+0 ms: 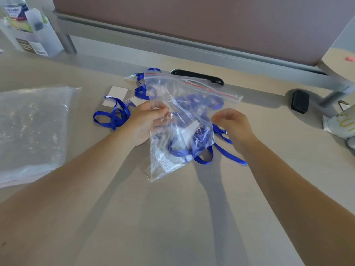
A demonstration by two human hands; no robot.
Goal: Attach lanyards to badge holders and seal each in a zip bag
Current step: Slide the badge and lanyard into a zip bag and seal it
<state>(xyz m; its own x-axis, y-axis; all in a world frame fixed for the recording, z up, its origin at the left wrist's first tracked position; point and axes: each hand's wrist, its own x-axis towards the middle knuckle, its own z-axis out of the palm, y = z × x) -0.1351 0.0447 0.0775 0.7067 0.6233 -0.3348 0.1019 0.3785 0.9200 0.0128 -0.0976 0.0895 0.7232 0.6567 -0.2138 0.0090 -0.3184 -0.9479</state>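
Note:
A clear zip bag (172,154) with a red zip strip hangs tilted above the table, its opening at the far end. Inside it lie a blue lanyard (199,143) and a badge holder with a white card (189,131). My left hand (148,121) pinches the bag's left side. My right hand (235,125) has its fingers curled at the bag's right edge and pinches it there. Blue strap ends (232,155) show past the bag's lower right side.
A stack of clear bags (32,131) lies at the left. Loose badge holders (117,94) and more blue lanyards (113,117) lie behind my left hand. A black bar-shaped object (197,76), a black case (299,101) and a divider frame (172,43) are farther back.

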